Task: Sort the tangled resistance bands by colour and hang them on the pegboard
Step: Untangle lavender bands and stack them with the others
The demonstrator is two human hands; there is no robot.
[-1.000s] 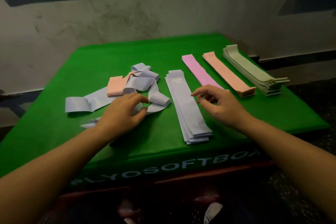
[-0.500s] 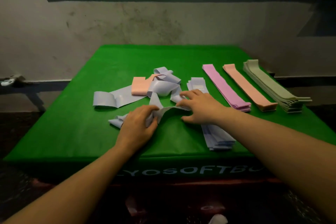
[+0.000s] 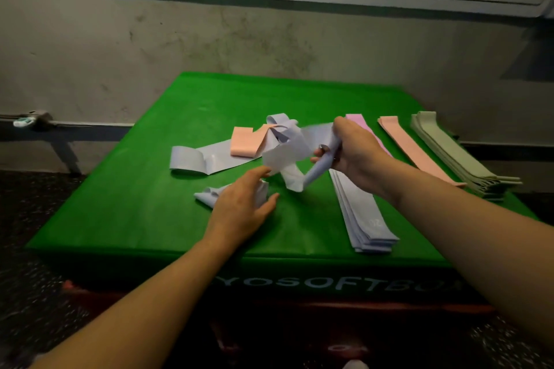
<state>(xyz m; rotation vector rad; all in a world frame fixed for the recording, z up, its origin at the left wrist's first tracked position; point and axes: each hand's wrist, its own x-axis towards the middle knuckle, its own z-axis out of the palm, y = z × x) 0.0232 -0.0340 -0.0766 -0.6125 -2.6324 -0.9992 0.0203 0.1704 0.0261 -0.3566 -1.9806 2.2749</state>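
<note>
Head view: the right hand, which half a second ago lay flat on the table, has risen with its fingers curled tight round a lilac band, lifting it clear of the tangle. The left hand has let go; its fingers are spread, resting on a crumpled lilac band beneath them. One band looks nearly freed for the lilac stack just below the right fingers. No pegboard shows.
</note>
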